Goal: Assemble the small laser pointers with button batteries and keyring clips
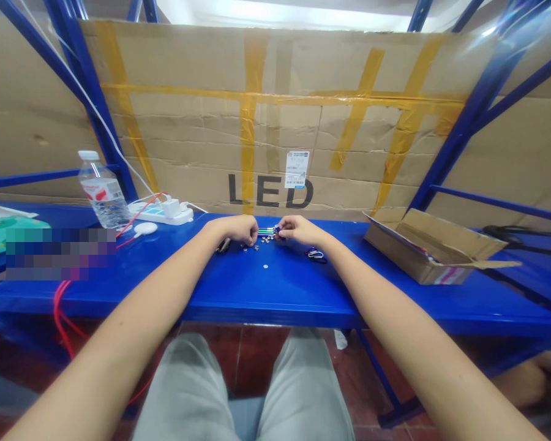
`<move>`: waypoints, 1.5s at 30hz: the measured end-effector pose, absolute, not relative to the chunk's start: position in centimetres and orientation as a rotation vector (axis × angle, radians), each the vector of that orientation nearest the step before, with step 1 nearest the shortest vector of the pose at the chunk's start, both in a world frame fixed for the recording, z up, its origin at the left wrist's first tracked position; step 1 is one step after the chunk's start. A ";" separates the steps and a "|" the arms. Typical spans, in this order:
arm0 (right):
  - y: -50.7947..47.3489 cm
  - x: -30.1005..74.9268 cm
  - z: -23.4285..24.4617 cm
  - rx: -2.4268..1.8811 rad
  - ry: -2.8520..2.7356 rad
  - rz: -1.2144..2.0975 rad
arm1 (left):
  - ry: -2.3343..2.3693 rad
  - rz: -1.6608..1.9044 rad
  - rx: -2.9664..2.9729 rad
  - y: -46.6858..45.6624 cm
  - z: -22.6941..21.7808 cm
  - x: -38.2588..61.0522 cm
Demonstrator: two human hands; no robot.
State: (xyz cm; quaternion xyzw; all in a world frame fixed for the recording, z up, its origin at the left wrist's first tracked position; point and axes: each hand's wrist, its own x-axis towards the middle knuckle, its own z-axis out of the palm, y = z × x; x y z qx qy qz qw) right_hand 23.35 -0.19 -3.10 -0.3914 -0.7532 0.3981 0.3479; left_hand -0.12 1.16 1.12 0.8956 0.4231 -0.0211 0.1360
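1. Reaching over the blue table (275, 291), pinched slim rods (267, 231) with the right hand (297, 228).
2. Curled the left hand (239, 228) opposite; could not tell its grip.
3. Judged slim rods, between both hands, light, stiff, slippery; best gripped near ends.

There are two bare hands, one left hand (244, 231) and one right hand (298, 230), over one blue table (266, 294), along with one bottle (103, 191), one power strip (151, 212), one round white disc (146, 229) and one open box (397, 254). Behind them are three large letters (261, 191) and one paper label (297, 169). Several metal bits (256, 248), sticks (267, 231) and clips (316, 253) are too small or crowded to count exactly.
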 end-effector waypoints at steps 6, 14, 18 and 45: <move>0.1 23.4 -3.3 -0.990 -2.013 0.989 | 1.162 0.165 2.638 1.0 1.0 0.0; -0.2 23.5 -2.8 -0.979 -1.979 0.913 | 0.822 0.909 2.831 -0.6 1.9 2.1; -0.2 23.5 -2.6 -0.949 -1.948 0.875 | 0.630 1.000 2.968 -0.6 1.1 3.1; -0.3 23.6 -2.5 -0.925 -1.908 0.742 | 0.824 0.956 2.928 0.0 2.2 1.0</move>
